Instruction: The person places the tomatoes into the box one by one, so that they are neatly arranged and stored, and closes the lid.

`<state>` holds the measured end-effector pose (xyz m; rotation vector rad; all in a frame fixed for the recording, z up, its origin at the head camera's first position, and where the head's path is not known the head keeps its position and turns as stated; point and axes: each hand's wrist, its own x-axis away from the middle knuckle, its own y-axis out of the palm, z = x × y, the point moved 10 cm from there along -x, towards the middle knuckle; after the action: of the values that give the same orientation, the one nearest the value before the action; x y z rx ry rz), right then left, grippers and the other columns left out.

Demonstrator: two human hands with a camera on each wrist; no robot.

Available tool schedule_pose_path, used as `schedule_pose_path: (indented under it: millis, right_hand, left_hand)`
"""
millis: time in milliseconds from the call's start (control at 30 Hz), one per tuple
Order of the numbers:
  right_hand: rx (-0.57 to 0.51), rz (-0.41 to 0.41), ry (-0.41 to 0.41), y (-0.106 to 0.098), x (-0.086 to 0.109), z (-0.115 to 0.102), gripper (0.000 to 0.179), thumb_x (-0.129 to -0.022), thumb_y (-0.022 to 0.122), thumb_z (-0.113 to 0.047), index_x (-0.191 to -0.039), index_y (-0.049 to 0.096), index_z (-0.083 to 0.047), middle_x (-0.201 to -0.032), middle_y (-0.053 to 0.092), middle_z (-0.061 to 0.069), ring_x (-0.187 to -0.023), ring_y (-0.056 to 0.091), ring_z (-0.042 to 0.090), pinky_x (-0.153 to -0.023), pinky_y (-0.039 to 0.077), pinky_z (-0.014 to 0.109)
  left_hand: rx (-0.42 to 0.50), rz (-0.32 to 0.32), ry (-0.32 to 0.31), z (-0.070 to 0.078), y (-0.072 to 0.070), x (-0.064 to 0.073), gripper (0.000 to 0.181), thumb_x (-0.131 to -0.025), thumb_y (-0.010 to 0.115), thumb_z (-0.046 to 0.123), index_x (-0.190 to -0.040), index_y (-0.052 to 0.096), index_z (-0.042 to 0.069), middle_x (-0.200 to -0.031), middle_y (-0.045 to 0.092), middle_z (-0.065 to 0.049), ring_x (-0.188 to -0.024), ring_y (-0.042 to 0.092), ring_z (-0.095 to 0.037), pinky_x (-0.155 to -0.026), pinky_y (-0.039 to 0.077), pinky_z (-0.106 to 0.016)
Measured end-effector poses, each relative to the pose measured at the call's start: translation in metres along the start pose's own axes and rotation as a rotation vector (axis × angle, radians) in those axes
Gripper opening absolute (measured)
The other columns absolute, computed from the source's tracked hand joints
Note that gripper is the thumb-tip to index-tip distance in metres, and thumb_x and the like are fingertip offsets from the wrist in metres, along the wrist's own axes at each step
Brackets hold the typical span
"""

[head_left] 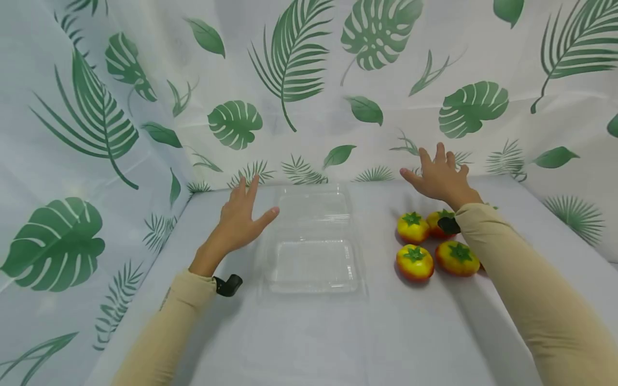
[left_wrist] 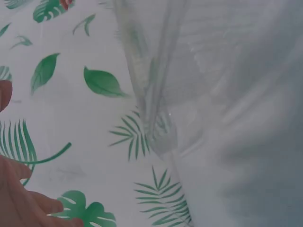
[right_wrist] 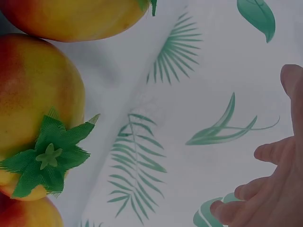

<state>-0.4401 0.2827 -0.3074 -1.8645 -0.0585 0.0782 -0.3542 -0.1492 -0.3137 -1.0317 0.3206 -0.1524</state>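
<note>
An open clear plastic clamshell box (head_left: 311, 268) lies on the table, its lid (head_left: 314, 206) folded back toward the wall. Left of it my left hand (head_left: 238, 220) hovers with fingers spread, holding nothing. My right hand (head_left: 441, 177) is raised over the back right of the table, fingers apart and nothing in them. Below and nearer than that hand sit several red-and-yellow persimmons with green leafy tops, among them a front-left persimmon (head_left: 415, 262) and a larger persimmon (head_left: 457, 258). The right forearm partly hides the group. A persimmon (right_wrist: 38, 99) appears large in the right wrist view.
A white cloth wall (head_left: 299, 139) with green leaf prints rises behind the table, and another hangs along the left side. The white tabletop (head_left: 309, 343) extends toward me. Each wrist carries a small black camera (head_left: 228, 285).
</note>
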Motion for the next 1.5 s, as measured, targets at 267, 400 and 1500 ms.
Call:
schedule_pose_path:
  millis: [267, 400, 1500]
  right_hand:
    - [0.001, 0.003, 0.0, -0.001, 0.006, 0.0, 0.101, -0.107, 0.046, -0.065, -0.168, 0.007, 0.004, -0.166, -0.015, 0.044, -0.15, -0.007, 0.069, -0.11, -0.003, 0.088]
    - [0.001, 0.005, 0.007, 0.0, 0.011, 0.004, 0.101, -0.107, 0.045, -0.066, -0.168, 0.007, 0.005, -0.166, -0.015, 0.044, -0.15, -0.007, 0.069, -0.111, -0.002, 0.088]
    - [0.004, -0.085, 0.032, -0.019, 0.066, 0.106, 0.094, -0.111, 0.043, -0.06, -0.159, 0.02, 0.018, -0.157, 0.004, 0.054, -0.143, 0.011, 0.074, -0.105, 0.016, 0.089]
  left_hand:
    - [0.062, -0.103, 0.021, 0.002, 0.028, 0.042, 0.104, -0.102, 0.062, 0.058, -0.174, 0.002, 0.013, -0.177, -0.004, -0.022, -0.161, 0.002, -0.049, -0.119, 0.011, -0.079]
    - [0.065, -0.174, 0.021, 0.002, 0.044, 0.056, 0.11, -0.098, 0.066, 0.062, -0.174, 0.003, 0.015, -0.178, -0.005, -0.019, -0.162, 0.002, -0.046, -0.12, 0.012, -0.078]
    - [0.129, -0.315, 0.029, -0.007, 0.082, 0.081, 0.128, -0.094, 0.071, 0.068, -0.169, -0.006, -0.002, -0.177, -0.011, -0.018, -0.162, 0.003, -0.042, -0.126, 0.017, -0.064]
